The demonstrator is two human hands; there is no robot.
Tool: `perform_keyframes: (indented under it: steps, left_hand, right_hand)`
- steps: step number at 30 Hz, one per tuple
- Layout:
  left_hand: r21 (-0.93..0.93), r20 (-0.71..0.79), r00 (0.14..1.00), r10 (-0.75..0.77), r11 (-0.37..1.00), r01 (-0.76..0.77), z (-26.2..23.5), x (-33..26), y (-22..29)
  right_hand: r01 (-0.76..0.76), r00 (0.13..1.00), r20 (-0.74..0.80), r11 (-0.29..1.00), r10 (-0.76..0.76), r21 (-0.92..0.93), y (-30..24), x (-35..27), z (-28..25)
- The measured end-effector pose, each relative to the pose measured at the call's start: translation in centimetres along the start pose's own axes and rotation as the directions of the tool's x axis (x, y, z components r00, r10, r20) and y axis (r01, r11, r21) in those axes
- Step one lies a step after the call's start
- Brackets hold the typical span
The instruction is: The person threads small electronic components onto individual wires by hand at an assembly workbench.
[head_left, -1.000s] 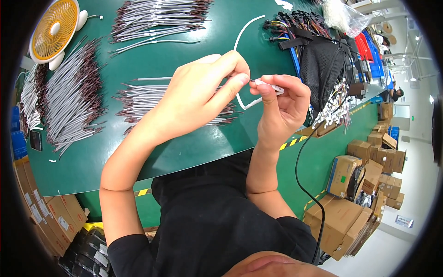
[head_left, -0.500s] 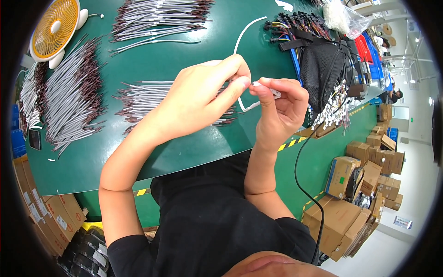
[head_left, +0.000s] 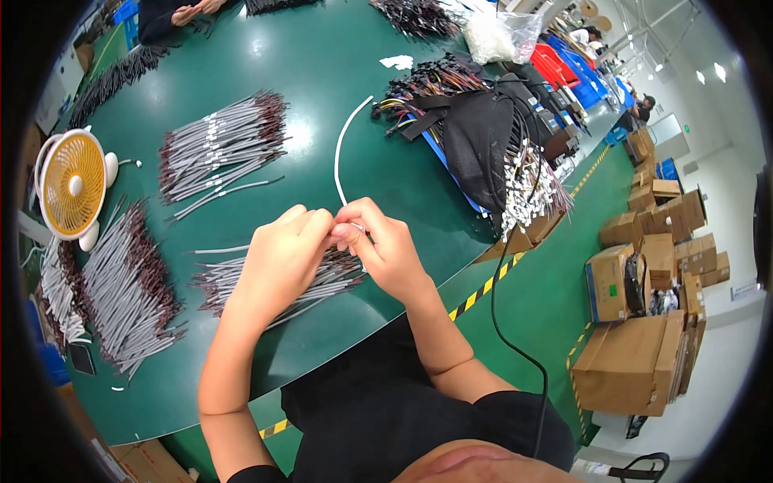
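Both my hands meet over the table, fingertips touching. My left hand (head_left: 278, 258) is closed in a pinch, its grip partly hidden behind the knuckles. A thin, curved white tube (head_left: 339, 153) rises from between the hands and bends away to the far side. My right hand (head_left: 385, 249) pinches beside the left fingertips, and a bit of small white piece (head_left: 359, 228) shows at its fingers. What lies exactly between the fingertips is hidden. Beneath and beside the hands lies a bundle of grey cables (head_left: 310, 299) with brown ends.
Other grey cable bundles (head_left: 221, 149) (head_left: 125, 286) lie farther off and left, near a yellow-and-white fan (head_left: 75, 185). At right sit a black mesh bag (head_left: 475, 141) and white-tipped wires (head_left: 527, 193). A black cable (head_left: 515, 346) hangs at my right. Another person's hands (head_left: 193, 11) are at the far edge.
The view has turned and shifted, showing more of the far table. My right hand has come closer against the left, and the white tube still stands up from the hands.
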State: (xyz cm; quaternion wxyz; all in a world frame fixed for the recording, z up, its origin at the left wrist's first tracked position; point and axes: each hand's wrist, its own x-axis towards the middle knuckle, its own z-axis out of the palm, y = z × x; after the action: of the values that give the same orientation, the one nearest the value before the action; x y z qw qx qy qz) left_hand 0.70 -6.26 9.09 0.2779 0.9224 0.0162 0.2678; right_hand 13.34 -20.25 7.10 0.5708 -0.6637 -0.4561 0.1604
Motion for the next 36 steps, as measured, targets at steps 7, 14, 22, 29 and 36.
perform_keyframes:
  steps: [7,14,22,29,36]
  left_hand:
    - [-0.122,0.033,0.982,-0.188,0.974,0.19,-0.3,0.3,-0.8]
    - [-0.23,0.024,0.982,-0.186,0.955,0.186,0.6,0.2,0.3]
    - [-0.173,0.109,0.98,-0.164,0.968,0.181,-0.1,0.0,-0.2]
    - [-0.181,0.142,0.957,-0.253,0.944,0.276,-1.5,-0.1,-3.0]
    - [0.038,0.048,0.958,-0.281,0.959,0.28,-3.0,-0.9,-9.7]
  right_hand:
    - [0.083,0.943,-0.333,0.98,-0.019,0.18,0.9,0.2,-1.7]
    - [0.05,0.997,-0.063,0.991,-0.042,0.124,0.1,-0.5,0.4]
    - [0.078,0.987,-0.132,0.992,-0.09,-0.094,0.2,0.1,0.4]
    - [0.042,0.948,-0.312,0.998,-0.054,-0.046,1.3,1.7,0.1]
    - [-0.002,0.934,-0.35,0.981,-0.068,-0.195,3.3,4.8,-3.0]
